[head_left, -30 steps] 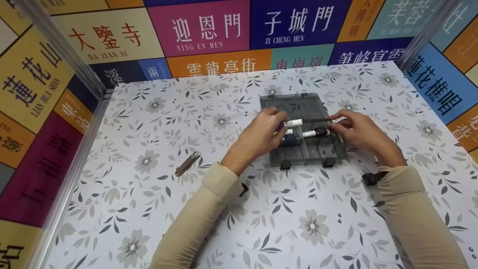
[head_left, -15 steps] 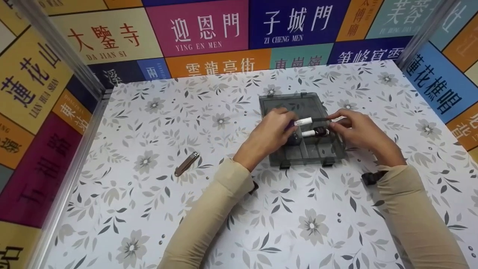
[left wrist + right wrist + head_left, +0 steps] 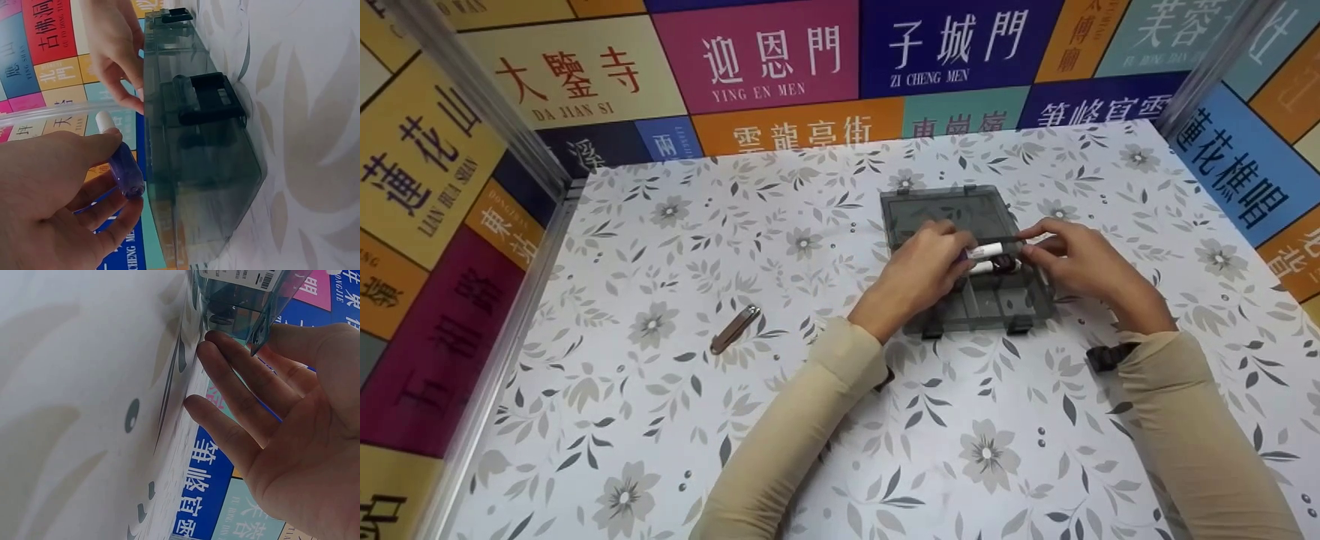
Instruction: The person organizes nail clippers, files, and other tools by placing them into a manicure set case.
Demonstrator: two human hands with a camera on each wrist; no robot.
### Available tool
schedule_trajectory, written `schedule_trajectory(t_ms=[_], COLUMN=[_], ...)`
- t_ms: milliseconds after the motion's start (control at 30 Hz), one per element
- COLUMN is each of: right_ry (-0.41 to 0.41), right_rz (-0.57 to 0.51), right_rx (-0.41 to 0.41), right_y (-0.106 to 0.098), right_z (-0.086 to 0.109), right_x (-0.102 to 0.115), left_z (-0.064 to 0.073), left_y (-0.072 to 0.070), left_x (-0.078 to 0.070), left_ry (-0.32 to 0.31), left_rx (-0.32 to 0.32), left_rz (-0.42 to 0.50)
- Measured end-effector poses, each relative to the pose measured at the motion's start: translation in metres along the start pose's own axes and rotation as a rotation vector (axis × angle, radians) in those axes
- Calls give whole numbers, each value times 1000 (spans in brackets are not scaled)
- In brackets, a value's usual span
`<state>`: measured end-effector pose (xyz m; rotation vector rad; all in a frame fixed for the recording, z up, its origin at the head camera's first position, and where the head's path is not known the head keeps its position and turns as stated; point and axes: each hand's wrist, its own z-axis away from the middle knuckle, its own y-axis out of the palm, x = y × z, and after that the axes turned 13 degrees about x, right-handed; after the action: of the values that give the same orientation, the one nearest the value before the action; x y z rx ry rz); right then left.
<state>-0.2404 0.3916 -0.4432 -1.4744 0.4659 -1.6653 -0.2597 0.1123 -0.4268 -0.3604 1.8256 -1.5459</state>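
Note:
My left hand (image 3: 922,270) is over the compartment box, pinching a small purple nail polish bottle (image 3: 127,171) with a white cap between thumb and fingers. In the head view only its cap (image 3: 988,250) shows clearly past the fingers. The smoky see-through organizer box (image 3: 952,210) lies with its lid folded back, away from me. Inside, a dark nail polish bottle (image 3: 1006,264) with a white cap lies on its side, partly covered by the left hand. My right hand (image 3: 1080,259) holds the box's right edge near the hinge with thumb and index finger, other fingers loosely extended.
A brown and silver nail clipper (image 3: 735,328) lies left of the box on the flower-patterned table (image 3: 607,390). Panels with large lettering (image 3: 780,60) stand along the back and sides. Two latches (image 3: 211,98) stick out from the box's front wall.
My left hand has moved right across the box with the purple nail polish bottle, covering the dark blue bottle seen earlier. The right hand has stayed at the box's edge.

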Motion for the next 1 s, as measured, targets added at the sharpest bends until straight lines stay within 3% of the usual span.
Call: schedule_trajectory(t_ms=[267, 600, 1000], right_ry=[2, -9, -56], right_rz=[-9, -6, -52], right_rx=[3, -13, -10], right_y=[0, -1, 1], right_z=[1, -1, -1], right_x=[1, -1, -2], left_z=[-10, -17, -27], left_y=[5, 12, 19], left_x=[-6, -12, -19], left_ry=[-4, 62, 77], left_rx=[31, -15, -2], left_rz=[14, -34, -48])
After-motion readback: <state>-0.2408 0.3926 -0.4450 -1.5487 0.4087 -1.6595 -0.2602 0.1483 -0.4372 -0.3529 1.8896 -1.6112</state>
